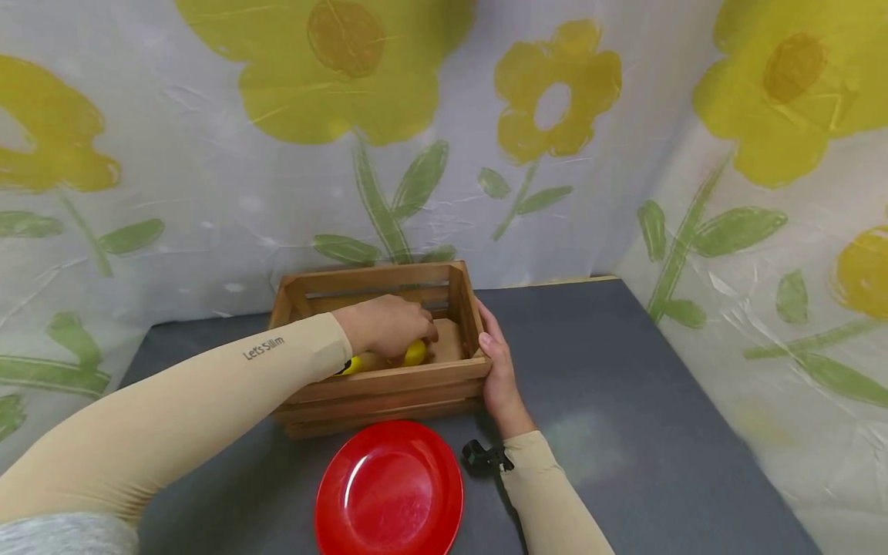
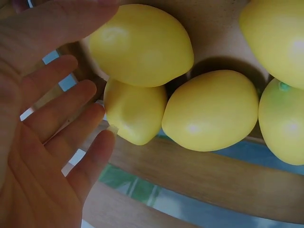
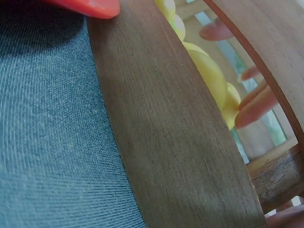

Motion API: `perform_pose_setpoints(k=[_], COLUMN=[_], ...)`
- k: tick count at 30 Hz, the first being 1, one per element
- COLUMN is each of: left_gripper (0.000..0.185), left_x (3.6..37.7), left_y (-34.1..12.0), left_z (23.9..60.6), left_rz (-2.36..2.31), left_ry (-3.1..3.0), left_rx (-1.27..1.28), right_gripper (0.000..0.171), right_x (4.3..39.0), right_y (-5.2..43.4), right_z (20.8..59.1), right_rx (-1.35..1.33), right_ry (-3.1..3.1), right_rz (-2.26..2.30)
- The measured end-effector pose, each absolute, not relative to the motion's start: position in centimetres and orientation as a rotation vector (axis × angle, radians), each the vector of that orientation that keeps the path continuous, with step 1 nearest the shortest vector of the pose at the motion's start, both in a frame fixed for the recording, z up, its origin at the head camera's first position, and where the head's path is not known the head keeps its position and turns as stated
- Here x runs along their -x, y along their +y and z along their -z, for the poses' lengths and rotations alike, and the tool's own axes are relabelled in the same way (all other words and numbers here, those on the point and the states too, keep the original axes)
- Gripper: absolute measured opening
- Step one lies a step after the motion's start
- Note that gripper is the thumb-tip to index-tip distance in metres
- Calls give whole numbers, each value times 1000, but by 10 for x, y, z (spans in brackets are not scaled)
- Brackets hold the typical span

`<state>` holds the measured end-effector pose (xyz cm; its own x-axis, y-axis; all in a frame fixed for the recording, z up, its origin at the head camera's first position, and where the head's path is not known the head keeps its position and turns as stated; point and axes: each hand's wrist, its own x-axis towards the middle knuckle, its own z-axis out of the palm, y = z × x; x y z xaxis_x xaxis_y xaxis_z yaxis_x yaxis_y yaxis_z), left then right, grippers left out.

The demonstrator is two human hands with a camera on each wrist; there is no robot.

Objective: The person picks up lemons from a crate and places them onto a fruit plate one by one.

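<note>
A slatted wooden crate (image 1: 388, 382) holds several yellow lemons (image 2: 211, 111). Inside it is my left hand (image 1: 394, 325), reaching over the front rim. Its fingers are spread and loosely bent in the left wrist view, beside a lemon (image 2: 142, 45) that lies on top of another lemon (image 2: 135, 111); the thumb overlaps the upper one. At the crate's right end, my right hand (image 1: 501, 378) grips the side, with fingers along the outside and the thumb at the front corner. In the right wrist view the left fingertips (image 3: 259, 108) show past the front slat, close to the lemons.
A red plate (image 1: 388, 501) lies on the dark table (image 1: 624, 432) in front of the crate. Behind the table hangs a white sheet (image 1: 229, 177) printed with yellow flowers; another stretch of it borders the right side.
</note>
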<state>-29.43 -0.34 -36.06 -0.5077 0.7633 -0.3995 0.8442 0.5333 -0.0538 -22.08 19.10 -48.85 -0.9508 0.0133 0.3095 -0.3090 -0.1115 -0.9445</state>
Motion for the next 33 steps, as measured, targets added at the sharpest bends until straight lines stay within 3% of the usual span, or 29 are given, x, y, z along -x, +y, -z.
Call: perform_pose_setpoints(k=[19,33], left_gripper=[65,44], left_x=[303,301], left_y=[8,7], left_z=[369,376], left_rz=[550,580], left_ry=[2383,2412], left_rx=[-1362,-1452], right_gripper=[73,71], right_x=[222,222], right_y=[193,195], right_z=[487,487], right_rx=[-337,-334], right_ry=[-1968,-1998], right_rz=[-2123,-2102])
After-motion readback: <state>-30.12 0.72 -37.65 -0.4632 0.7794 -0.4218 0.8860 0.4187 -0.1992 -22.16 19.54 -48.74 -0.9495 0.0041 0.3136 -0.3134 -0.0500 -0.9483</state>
